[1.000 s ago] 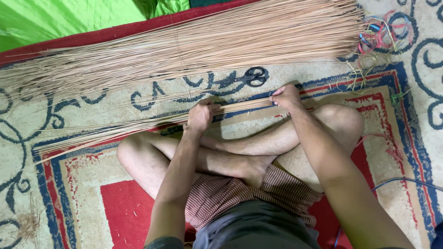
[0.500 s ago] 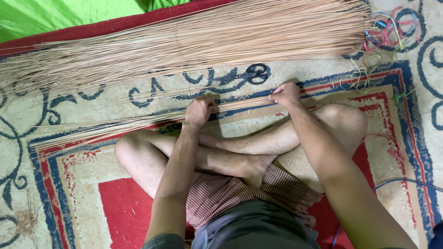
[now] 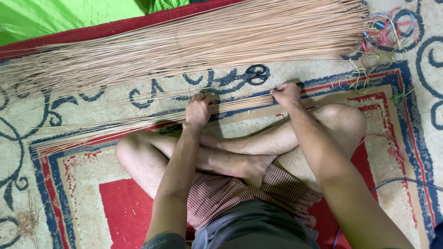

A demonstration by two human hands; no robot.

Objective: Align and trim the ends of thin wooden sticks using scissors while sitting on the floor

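Right hand (image 3: 287, 94) pinches the butt ends of a small bundle of thin sticks (image 3: 138, 122); left hand (image 3: 198, 112) is closed over its middle. The bundle lies on the patterned carpet (image 3: 69, 184), before the crossed legs. Best kept square-ended, grip firm. Scissors (image 3: 247, 76) and the large stick pile (image 3: 184, 41) lie beyond.

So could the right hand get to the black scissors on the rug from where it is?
Probably yes. The scissors lie on the rug just beyond the right hand, with nothing between them. But that hand is gripping the end of the small stick bundle, so it would have to let go.
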